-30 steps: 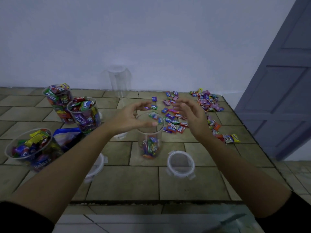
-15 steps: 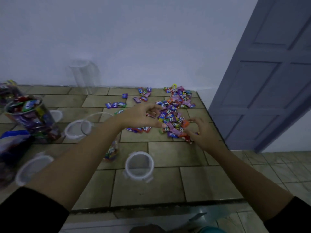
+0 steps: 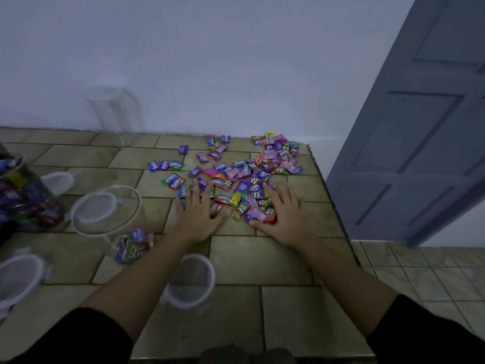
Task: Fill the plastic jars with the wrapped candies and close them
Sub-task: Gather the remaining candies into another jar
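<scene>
Wrapped candies (image 3: 244,174) lie scattered in a pile on the tiled table's far right part. My left hand (image 3: 198,214) lies flat with spread fingers on the pile's left near edge. My right hand (image 3: 283,214) lies flat on the near right edge, and a small heap of candies (image 3: 244,206) sits between the two hands. An open clear jar (image 3: 120,222) with a few candies at its bottom stands to the left of my left hand. A round clear lid (image 3: 191,281) lies under my left forearm.
A full jar (image 3: 23,195) stands at the left edge, with lids nearby (image 3: 59,181) (image 3: 18,279). An empty clear jar (image 3: 115,114) stands by the wall. The table's right edge (image 3: 333,203) drops off beside a blue door (image 3: 420,127).
Both hands moved from above the open jar to the candy pile on the right and now lie flat on it. The view swung right, so the filled jars slid to the left edge.
</scene>
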